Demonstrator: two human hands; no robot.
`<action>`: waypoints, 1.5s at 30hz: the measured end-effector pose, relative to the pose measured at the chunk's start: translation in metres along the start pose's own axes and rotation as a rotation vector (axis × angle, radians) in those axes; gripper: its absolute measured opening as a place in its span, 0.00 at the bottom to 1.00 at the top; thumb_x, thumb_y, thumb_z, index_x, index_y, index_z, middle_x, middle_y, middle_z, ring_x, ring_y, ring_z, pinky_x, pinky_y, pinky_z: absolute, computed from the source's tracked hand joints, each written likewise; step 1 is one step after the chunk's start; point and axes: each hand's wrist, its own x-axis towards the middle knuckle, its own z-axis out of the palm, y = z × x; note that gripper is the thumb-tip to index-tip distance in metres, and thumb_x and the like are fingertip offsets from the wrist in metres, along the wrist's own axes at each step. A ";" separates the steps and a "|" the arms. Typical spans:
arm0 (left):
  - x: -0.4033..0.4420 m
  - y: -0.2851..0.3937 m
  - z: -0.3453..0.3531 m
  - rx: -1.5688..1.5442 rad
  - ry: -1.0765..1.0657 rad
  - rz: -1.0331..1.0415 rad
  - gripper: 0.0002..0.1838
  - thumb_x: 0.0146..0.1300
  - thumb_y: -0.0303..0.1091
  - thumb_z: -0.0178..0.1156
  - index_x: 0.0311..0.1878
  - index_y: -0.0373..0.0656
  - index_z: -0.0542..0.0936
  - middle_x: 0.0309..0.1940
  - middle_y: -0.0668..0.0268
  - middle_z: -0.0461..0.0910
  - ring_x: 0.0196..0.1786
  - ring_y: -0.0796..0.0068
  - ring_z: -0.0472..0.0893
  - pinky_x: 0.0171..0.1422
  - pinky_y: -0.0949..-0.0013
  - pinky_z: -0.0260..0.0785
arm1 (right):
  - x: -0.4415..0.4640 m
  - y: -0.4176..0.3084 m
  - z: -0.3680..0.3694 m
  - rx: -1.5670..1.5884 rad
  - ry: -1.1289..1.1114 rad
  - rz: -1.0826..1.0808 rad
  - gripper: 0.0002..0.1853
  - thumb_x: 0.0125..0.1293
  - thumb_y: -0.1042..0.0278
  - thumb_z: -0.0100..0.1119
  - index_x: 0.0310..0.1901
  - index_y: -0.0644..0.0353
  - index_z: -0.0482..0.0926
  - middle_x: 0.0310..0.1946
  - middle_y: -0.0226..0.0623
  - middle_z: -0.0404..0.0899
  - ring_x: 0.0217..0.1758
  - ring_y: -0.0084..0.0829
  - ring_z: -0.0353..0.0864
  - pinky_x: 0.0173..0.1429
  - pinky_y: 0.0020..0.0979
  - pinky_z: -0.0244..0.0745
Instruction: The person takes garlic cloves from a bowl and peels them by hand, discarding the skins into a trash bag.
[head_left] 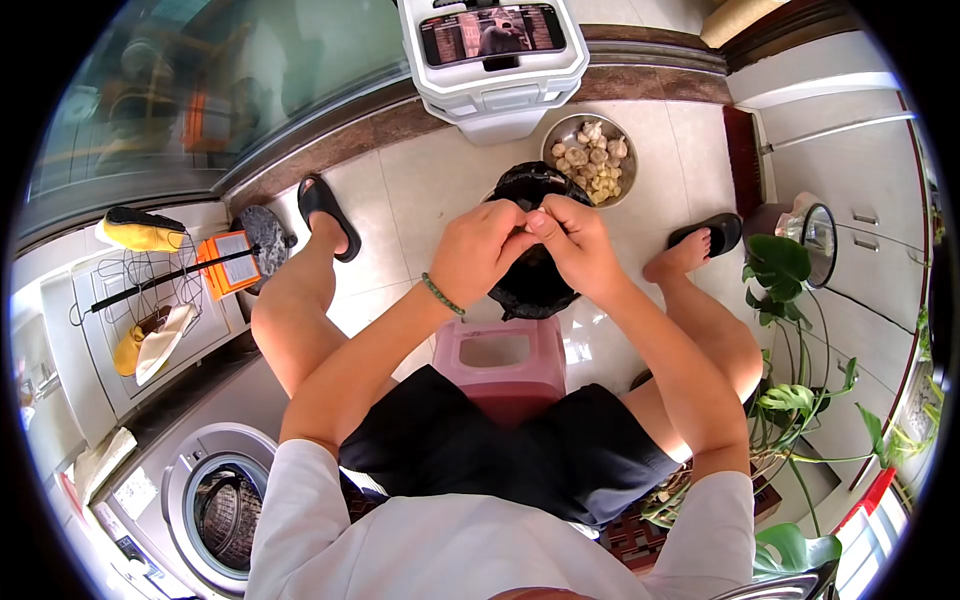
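My left hand (480,245), with a green beaded bracelet (443,294) at its wrist, meets my right hand (575,238) in front of me. Thumbs and fingertips of both are pinched together on a small pale garlic clove, mostly covered by the fingers. Right below them is a bin lined with a black plastic bag (535,300); its inside is too dark to make out. Just beyond, a metal bowl (632,172) on the floor holds garlic bulbs (592,131) and several peeled cloves (605,186).
A pink stool (550,350) shows between my legs. Ahead, a phone (492,35) lies on a grey-white container (500,98). To the left are a washing machine (190,440) and an orange box (228,264); a leafy plant (778,262) and white cabinets (850,170) stand right.
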 end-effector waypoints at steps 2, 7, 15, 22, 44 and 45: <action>-0.001 -0.003 0.004 -0.108 -0.019 -0.025 0.13 0.60 0.37 0.66 0.35 0.41 0.72 0.29 0.61 0.78 0.32 0.56 0.78 0.34 0.57 0.70 | -0.001 0.004 -0.001 0.014 -0.008 -0.033 0.19 0.75 0.62 0.52 0.26 0.65 0.68 0.21 0.32 0.64 0.25 0.27 0.59 0.31 0.29 0.62; -0.004 0.002 0.002 -0.164 -0.118 -0.112 0.14 0.63 0.37 0.65 0.35 0.39 0.71 0.29 0.59 0.78 0.32 0.56 0.77 0.35 0.59 0.69 | -0.004 0.006 0.001 0.111 -0.002 0.029 0.20 0.77 0.61 0.48 0.28 0.65 0.71 0.22 0.32 0.67 0.25 0.25 0.64 0.32 0.27 0.65; -0.004 0.001 0.003 -0.518 -0.047 -0.226 0.11 0.73 0.36 0.54 0.46 0.37 0.78 0.32 0.68 0.80 0.35 0.82 0.74 0.42 0.75 0.68 | -0.003 -0.001 -0.007 0.403 0.037 0.238 0.16 0.78 0.61 0.47 0.32 0.62 0.73 0.22 0.24 0.69 0.27 0.15 0.67 0.32 0.21 0.65; -0.005 0.003 0.000 -0.634 -0.070 -0.254 0.16 0.76 0.41 0.49 0.49 0.36 0.78 0.35 0.70 0.78 0.39 0.82 0.73 0.46 0.77 0.66 | 0.000 -0.015 -0.001 0.298 0.137 0.045 0.07 0.75 0.68 0.52 0.41 0.62 0.75 0.26 0.24 0.72 0.26 0.16 0.69 0.30 0.22 0.67; -0.019 0.006 0.012 -1.582 -0.349 -0.682 0.19 0.78 0.49 0.45 0.40 0.41 0.72 0.26 0.77 0.61 0.28 0.86 0.56 0.31 0.79 0.52 | 0.003 -0.021 -0.002 -0.110 -0.022 0.026 0.19 0.75 0.65 0.51 0.24 0.64 0.67 0.18 0.40 0.70 0.20 0.34 0.71 0.26 0.33 0.67; -0.018 0.008 0.012 -1.583 -0.349 -0.682 0.19 0.78 0.49 0.45 0.40 0.41 0.72 0.26 0.77 0.61 0.28 0.86 0.56 0.31 0.79 0.52 | 0.003 -0.020 -0.001 -0.110 -0.022 0.026 0.19 0.75 0.65 0.51 0.24 0.64 0.67 0.18 0.40 0.70 0.20 0.34 0.71 0.26 0.33 0.67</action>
